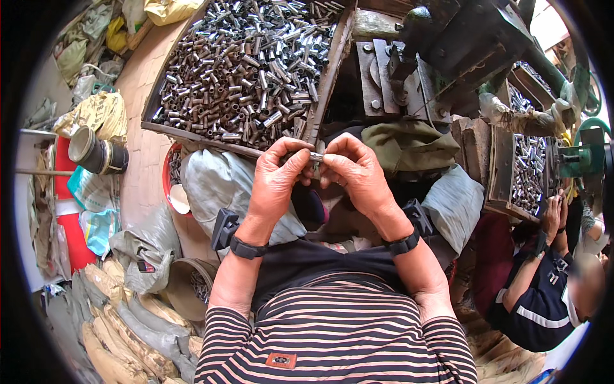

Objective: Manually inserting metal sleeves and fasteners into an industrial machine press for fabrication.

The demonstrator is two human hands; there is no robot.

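My left hand (276, 180) and my right hand (355, 171) meet in front of my chest, fingertips pinched together on a short metal tube (315, 155). Both hands grip it, and only a small shiny end shows between the fingers. Just beyond the hands stands a big wooden tray (326, 77) heaped with several more metal tubes (249, 64). Each wrist wears a black band.
A dark metal press machine (441, 45) stands beyond the right hand. Another person (543, 281) sits at the right beside a second tray of tubes (529, 169). Grey sacks (217, 182), a red basin (171, 185) and stacked bags (121, 320) crowd the left.
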